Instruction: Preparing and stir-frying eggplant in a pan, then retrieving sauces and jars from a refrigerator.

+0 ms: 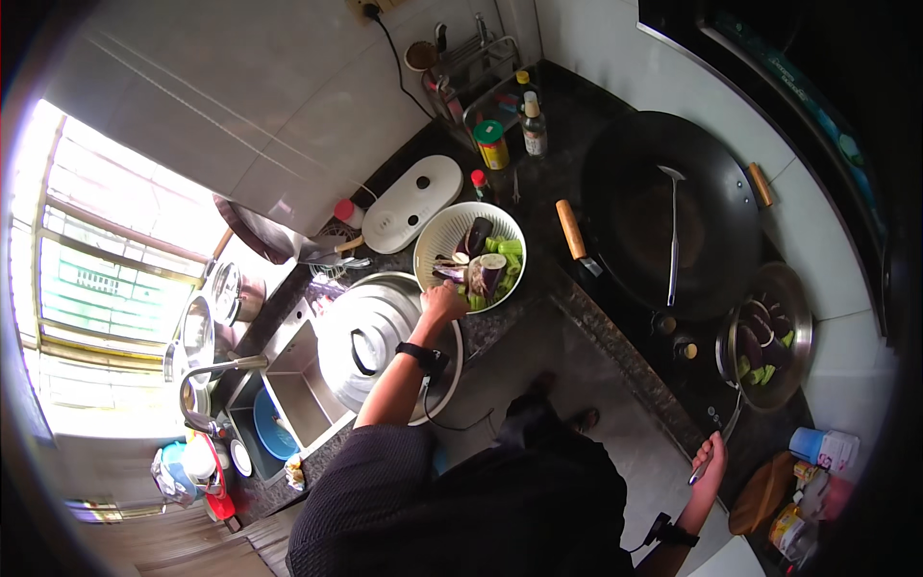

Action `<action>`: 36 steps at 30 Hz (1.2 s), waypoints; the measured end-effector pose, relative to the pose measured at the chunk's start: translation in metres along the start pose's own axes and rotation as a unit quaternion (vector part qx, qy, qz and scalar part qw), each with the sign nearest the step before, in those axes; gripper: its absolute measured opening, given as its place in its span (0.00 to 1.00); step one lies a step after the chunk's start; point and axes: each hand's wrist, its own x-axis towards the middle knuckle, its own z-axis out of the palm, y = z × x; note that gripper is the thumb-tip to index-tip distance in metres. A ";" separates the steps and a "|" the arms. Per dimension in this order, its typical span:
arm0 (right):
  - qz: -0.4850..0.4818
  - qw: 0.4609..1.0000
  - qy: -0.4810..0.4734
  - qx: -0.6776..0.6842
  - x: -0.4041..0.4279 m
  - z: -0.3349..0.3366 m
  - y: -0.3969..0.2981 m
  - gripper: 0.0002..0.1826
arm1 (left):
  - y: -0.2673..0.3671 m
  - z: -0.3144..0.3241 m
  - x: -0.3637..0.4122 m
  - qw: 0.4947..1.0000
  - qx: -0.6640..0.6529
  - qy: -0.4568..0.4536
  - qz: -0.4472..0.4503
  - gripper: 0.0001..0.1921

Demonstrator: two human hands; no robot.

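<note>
My left hand [443, 301] is closed at the near rim of a white plastic colander [425, 249]. The colander holds cut eggplant [476, 238] and pieces of green gourd or similar vegetable [510, 247]. My right hand [711, 458] grips a long metal handle [734, 420], low at the right. The handle runs up to a round metal pan [802, 317] by the hob's right end. Eggplant pieces [753, 342] and some green pieces lie in that pan. The fingertips of my left hand are partly hidden.
A large black wok [627, 173] with a metal spatula [674, 245] inside sits on the hob. A lidded aluminium pot [335, 339] stands beside the sink [306, 389]. Sauce bottles [533, 130] stand behind the colander. More bottles [789, 530] and a wooden board [761, 494] are at the lower right.
</note>
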 end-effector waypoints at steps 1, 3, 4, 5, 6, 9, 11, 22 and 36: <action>0.000 1.000 0.002 -0.001 -0.001 0.001 0.000 0.11 | -0.001 0.005 0.003 1.000 0.000 -0.002 -0.002 0.31; -0.001 1.000 0.010 -0.009 -0.002 0.003 0.001 0.11 | -0.001 0.005 0.006 1.000 0.014 -0.015 0.008 0.35; -0.001 1.000 0.012 -0.009 -0.003 0.004 0.001 0.11 | 0.001 0.003 0.006 0.999 0.028 -0.025 0.017 0.39; -0.004 1.000 0.019 -0.014 -0.004 0.005 0.001 0.11 | -0.004 0.011 0.016 0.999 0.028 -0.025 0.018 0.39; -0.006 1.000 0.021 -0.021 -0.004 0.007 0.000 0.11 | -0.017 0.023 0.027 0.998 0.025 -0.011 0.060 0.44; -0.008 0.999 0.015 -0.030 -0.003 0.004 0.000 0.10 | -0.008 0.019 0.027 0.996 0.019 -0.018 0.080 0.52; -0.011 0.999 0.022 -0.033 -0.005 0.005 0.000 0.11 | 0.011 -0.002 0.009 0.998 0.015 -0.035 0.058 0.54; -0.006 0.998 0.023 -0.053 -0.004 0.001 -0.003 0.12 | 0.067 0.011 -0.017 0.971 -0.097 0.218 -0.037 0.45; -0.004 0.998 0.041 -0.046 -0.005 0.006 -0.001 0.12 | 0.002 -0.076 0.031 0.956 -0.040 0.289 -0.039 0.34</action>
